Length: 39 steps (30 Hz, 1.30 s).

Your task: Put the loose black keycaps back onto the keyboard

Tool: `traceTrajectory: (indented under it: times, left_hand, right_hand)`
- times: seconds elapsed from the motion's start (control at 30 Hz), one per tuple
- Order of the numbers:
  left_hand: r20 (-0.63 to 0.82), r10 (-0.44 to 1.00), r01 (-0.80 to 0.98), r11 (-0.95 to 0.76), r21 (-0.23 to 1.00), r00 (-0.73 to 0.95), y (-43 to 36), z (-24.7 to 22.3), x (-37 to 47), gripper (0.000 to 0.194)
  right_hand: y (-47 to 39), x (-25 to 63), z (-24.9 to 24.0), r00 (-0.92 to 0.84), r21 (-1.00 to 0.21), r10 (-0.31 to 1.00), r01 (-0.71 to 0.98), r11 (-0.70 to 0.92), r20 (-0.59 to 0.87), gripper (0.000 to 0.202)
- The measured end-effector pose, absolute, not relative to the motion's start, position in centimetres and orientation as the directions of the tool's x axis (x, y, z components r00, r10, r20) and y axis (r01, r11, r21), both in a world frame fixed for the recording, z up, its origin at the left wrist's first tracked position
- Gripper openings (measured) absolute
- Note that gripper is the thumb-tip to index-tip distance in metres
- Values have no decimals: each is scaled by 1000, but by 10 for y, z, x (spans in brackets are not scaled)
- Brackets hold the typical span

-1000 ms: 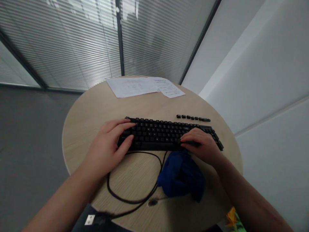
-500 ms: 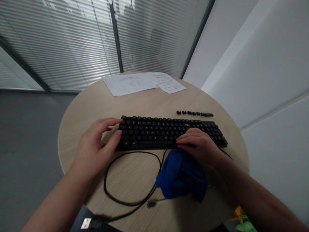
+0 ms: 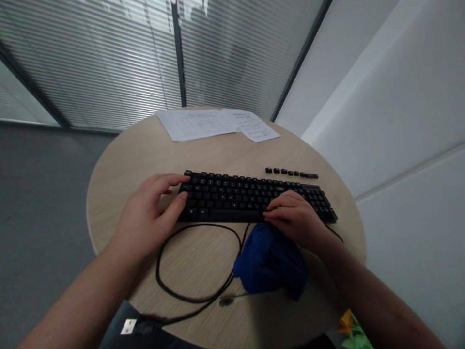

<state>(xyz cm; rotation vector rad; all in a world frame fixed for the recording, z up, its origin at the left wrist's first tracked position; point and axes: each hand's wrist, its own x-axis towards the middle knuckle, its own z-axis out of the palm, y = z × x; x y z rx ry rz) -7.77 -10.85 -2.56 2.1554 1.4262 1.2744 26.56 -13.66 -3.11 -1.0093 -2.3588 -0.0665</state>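
A black keyboard (image 3: 232, 196) lies across the round table. At its left end, my left hand (image 3: 148, 213) holds it with the index finger on the upper corner and the thumb lower down. My right hand (image 3: 292, 215) is over the front edge, right of the space bar, its fingertips pinched together against the keys; anything between them is hidden. Just below that hand lies a crumpled blue cloth (image 3: 269, 261). A small brush (image 3: 226, 301) with dark bristles sticks out from beside the cloth. Behind the keyboard, several loose keycaps (image 3: 290, 172) stand in a row.
A black cable (image 3: 158, 276) loops in front of the keyboard, its USB plug (image 3: 128, 326) hanging at the table's near edge. Printed papers (image 3: 203, 125) lie at the far edge of the table (image 3: 123, 160). An orange flower (image 3: 346, 321) shows at lower right.
The view has shifted slightly. Both hands stay at nearly the same places on the keyboard, the right fingertips still pinched at its front edge.
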Motion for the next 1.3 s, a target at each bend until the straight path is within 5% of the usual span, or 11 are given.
traceTrajectory:
  times: [0.27, 0.43, 0.6, 0.83, 1.07, 1.3]
  left_hand:
    - [489, 854, 605, -488, 629, 179, -109, -23, -75, 26]
    - [486, 851, 625, -492, 605, 200, -109, -23, -74, 28]
    - [507, 837, 643, -507, 574, 207, -106, -24, -74, 31]
    - [531, 812, 614, -551, 565, 241, -98, -32, -79, 28]
    - [543, 784, 586, -600, 544, 299, -94, -37, -80, 28]
    - [538, 767, 611, -621, 490, 349, -90, -46, -82, 21]
  right_hand:
    - [-134, 270, -34, -492, -334, 769, 703, 628, 408, 10]
    - [-132, 274, -34, -540, -319, 767, 702, 637, 346, 9]
    - [-134, 276, -29, -537, -245, 682, 667, 703, 496, 15]
    - [-118, 311, -25, -146, -324, 736, 829, 456, 661, 20]
    - [-35, 331, -11, -201, -239, 924, 928, 286, 326, 16]
    - [15, 314, -17, -290, -226, 946, 921, 318, 147, 11]
